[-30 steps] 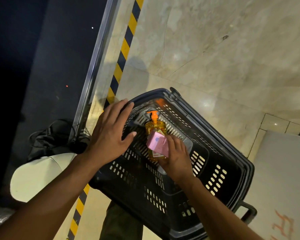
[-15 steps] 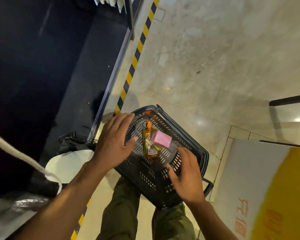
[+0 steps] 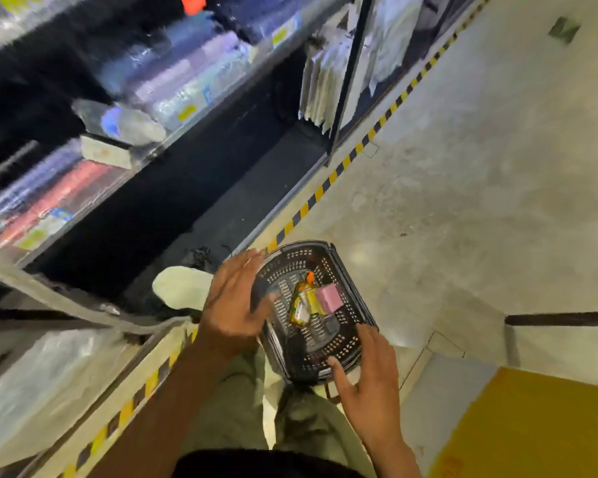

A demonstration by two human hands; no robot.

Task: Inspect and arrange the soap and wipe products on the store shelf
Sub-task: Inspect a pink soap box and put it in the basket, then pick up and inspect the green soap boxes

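My right hand [image 3: 370, 384] is at the near edge of the black basket [image 3: 325, 353], fingers spread, holding nothing. My left hand [image 3: 235, 305] hovers flat over its left rim, holding nothing too. Inside the basket a yellow soap bottle [image 3: 302, 305] lies flat, with a pink pack [image 3: 330, 297] touching it. Beyond is the shelf [image 3: 187, 108], stock blurred.

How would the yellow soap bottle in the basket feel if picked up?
The soap bottle looks filled with yellow liquid, so it is probably heavy for its size. Its shiny plastic may be slippery. Lying on its side in the basket, it might roll.
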